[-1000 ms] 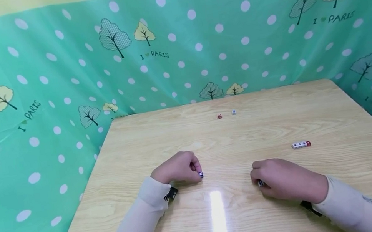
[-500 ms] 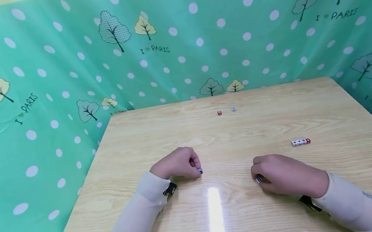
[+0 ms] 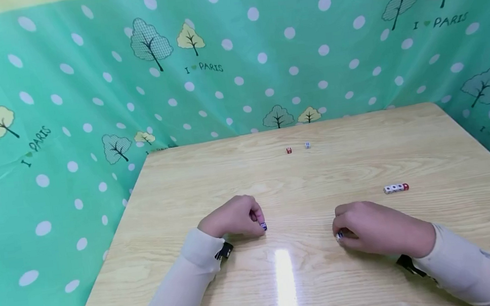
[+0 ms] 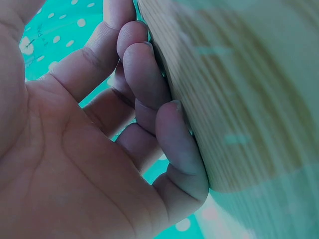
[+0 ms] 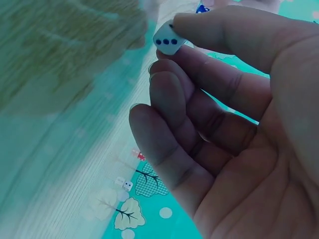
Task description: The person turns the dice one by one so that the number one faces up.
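Observation:
My left hand (image 3: 234,218) pinches a small blue die (image 3: 264,226) with white dots between thumb and index finger, low over the wooden table (image 3: 210,172). In the left wrist view the curled fingers (image 4: 144,74) rest along the table surface, and the die is hidden there. To the right, my right hand (image 3: 373,229) grips a white die (image 5: 168,40) with dark dots between thumb and index fingertip. A face with three dots points at the right wrist camera. The other right fingers curl loosely below it. A gap of bare table lies between the two hands.
Beyond the right hand lies a row of dice (image 3: 394,189), white ones with a red one at its right end. Near the far edge sit a red die (image 3: 288,150) and a white die (image 3: 307,145). A green dotted cloth (image 3: 233,57) hangs behind the table.
The white die has turned between my right fingertips, and that hand has shifted slightly forward. The left hand keeps its pinch on the blue die, hardly moved. The head view tilts slightly.

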